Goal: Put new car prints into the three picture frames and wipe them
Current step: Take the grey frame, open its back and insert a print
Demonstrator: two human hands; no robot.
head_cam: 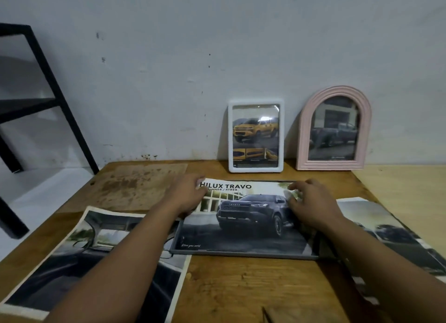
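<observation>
A grey picture frame point(243, 253) lies flat on the wooden table point(241, 289). On it lies a car print point(246, 216) of a dark pickup, headed "HILUX TRAVO". My left hand point(187, 193) rests on the print's top left corner, fingers bent over the edge. My right hand point(306, 203) touches the print's top right part with curled fingers. A white frame point(255, 135) with a yellow pickup print and a pink arched frame point(334, 129) with a dark pickup print lean upright against the wall behind.
A loose car print point(91, 262) lies at the front left, partly under my left forearm. Another loose print point(395, 238) lies at the right under my right forearm. A brown backing board point(135, 185) lies at the table's back left. A black metal rack point(36, 100) stands left.
</observation>
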